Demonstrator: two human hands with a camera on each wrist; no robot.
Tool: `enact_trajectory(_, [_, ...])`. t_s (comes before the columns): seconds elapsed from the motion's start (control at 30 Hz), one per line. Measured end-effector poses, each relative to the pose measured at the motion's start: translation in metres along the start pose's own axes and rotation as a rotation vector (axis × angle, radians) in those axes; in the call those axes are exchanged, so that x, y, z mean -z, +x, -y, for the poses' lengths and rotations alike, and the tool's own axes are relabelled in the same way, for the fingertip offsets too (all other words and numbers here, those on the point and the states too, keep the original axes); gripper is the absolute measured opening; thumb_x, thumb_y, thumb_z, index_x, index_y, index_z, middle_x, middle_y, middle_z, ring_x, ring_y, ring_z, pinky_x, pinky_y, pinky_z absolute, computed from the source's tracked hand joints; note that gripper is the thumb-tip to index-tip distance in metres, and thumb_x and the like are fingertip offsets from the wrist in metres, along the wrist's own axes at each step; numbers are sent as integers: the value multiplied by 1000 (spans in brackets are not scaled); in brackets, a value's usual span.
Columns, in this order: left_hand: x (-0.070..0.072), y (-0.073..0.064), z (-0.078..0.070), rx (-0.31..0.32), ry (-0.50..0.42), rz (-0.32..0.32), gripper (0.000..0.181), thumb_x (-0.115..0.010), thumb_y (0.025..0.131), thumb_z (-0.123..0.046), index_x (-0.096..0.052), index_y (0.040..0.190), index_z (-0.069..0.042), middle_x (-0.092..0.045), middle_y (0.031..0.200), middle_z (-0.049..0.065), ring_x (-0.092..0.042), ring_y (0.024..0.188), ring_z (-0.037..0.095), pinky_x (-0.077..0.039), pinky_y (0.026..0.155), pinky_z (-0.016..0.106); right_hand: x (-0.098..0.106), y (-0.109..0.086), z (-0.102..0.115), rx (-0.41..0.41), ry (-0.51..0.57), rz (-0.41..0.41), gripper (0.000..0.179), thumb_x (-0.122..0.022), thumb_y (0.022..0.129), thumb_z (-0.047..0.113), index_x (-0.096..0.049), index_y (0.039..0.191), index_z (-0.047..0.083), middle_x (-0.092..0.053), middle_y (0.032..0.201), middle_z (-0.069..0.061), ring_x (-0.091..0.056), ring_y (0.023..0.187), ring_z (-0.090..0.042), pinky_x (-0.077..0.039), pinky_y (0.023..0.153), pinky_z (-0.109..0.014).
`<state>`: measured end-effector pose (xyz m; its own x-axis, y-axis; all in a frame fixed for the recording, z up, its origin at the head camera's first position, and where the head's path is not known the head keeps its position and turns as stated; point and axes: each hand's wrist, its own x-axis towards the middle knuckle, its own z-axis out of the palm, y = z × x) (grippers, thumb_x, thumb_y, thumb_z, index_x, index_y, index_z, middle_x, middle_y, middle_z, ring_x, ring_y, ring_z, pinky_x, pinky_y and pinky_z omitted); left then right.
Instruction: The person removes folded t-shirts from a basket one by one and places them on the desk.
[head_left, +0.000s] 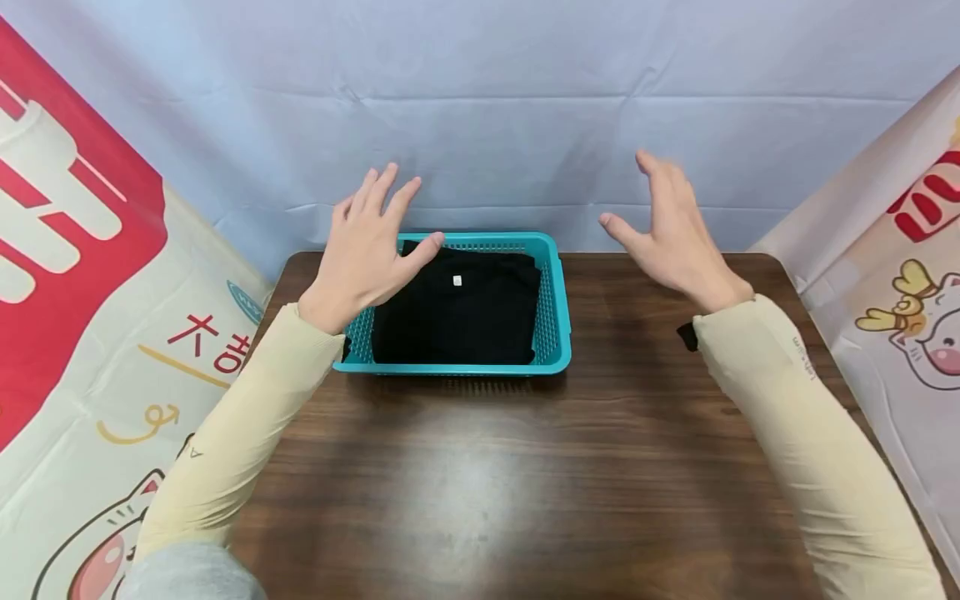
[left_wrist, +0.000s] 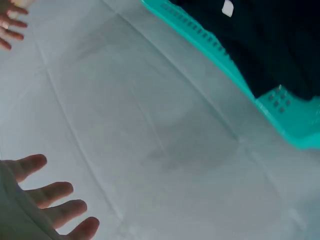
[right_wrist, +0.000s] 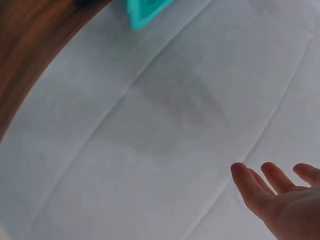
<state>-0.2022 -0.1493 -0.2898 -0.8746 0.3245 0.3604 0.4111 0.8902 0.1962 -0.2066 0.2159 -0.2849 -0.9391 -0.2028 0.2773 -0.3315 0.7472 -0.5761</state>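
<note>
Folded black cloth, seemingly a garment with a small white tag, (head_left: 465,321) lies inside a teal plastic basket (head_left: 557,312) at the back of the table. Over the basket's left end, my left hand (head_left: 363,246) hovers with spread fingers, holding nothing. To the right of the basket my right hand (head_left: 671,229) is raised in the air, its thumb apart from the fingers and nothing in its grasp. The left wrist view shows the black cloth (left_wrist: 270,45) reaching near the basket's rim. In the right wrist view only a corner of the basket (right_wrist: 145,12) appears.
The basket stands on a dark brown wooden table (head_left: 465,483). A pale cloth backdrop (head_left: 495,125) hangs right behind it. Printed curtains close in on the left (head_left: 90,250) and right (head_left: 900,292).
</note>
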Motion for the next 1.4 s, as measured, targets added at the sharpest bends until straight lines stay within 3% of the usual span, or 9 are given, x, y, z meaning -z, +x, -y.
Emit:
enact_trajectory(0.2, [-6, -19, 8, 85, -257, -5, 68, -43, 95, -57, -30, 152, -22, -22, 160, 1, -24, 147, 25, -25, 114, 53, -22, -13, 8, -88, 196, -25, 77, -58, 94, 38, -17, 155, 16, -33, 153, -11, -39, 136, -30, -39, 108, -49])
enact_trajectory(0.47, [-32, -43, 21, 209, -472, 136, 68, -32, 99, -57, -26, 153, -16, -27, 157, 8, -32, 143, 28, -30, 114, 50, -67, -26, 5, -184, 330, 88, 75, -57, 95, 41, -19, 154, 14, -37, 151, -14, -43, 134, -31, -40, 105, -52])
enact_trajectory(0.63, [-56, -56, 29, 279, -510, 178, 70, -30, 100, -56, -25, 153, -10, -29, 155, 14, -44, 126, 33, -37, 105, 51, -96, -35, 0, -249, 377, 198, 79, -55, 95, 47, -16, 155, 14, -35, 151, -14, -42, 135, -31, -39, 106, -53])
enact_trajectory(0.83, [-80, -71, 39, 391, -513, 259, 70, -35, 102, -49, -22, 152, -2, -26, 155, 21, -31, 141, 37, -31, 112, 54, -126, -46, 1, -324, 387, 322, 81, -53, 96, 47, -11, 155, 12, -31, 154, -14, -39, 138, -32, -38, 107, -53])
enact_trajectory(1.03, [-95, -77, 45, 495, -520, 352, 71, -43, 101, -40, -17, 152, 0, -20, 156, 25, -25, 144, 39, -29, 113, 55, -150, -49, 4, -345, 387, 352, 81, -54, 96, 43, -10, 155, 7, -27, 156, -17, -35, 140, -35, -37, 109, -52])
enact_trajectory(1.2, [-106, -80, 47, 540, -520, 371, 73, -45, 100, -38, -13, 153, 1, -16, 156, 28, -22, 144, 41, -27, 114, 56, -163, -49, 5, -368, 401, 363, 81, -53, 97, 41, -9, 154, 4, -21, 158, -19, -28, 144, -36, -34, 111, -53])
enact_trajectory(1.4, [-112, -80, 49, 611, -540, 402, 79, -46, 99, -41, -6, 153, 0, -12, 157, 28, -17, 146, 42, -25, 115, 56, -168, -48, 9, -410, 323, 435, 88, -51, 97, 44, -1, 154, 2, -5, 162, -17, -10, 150, -33, -25, 116, -54])
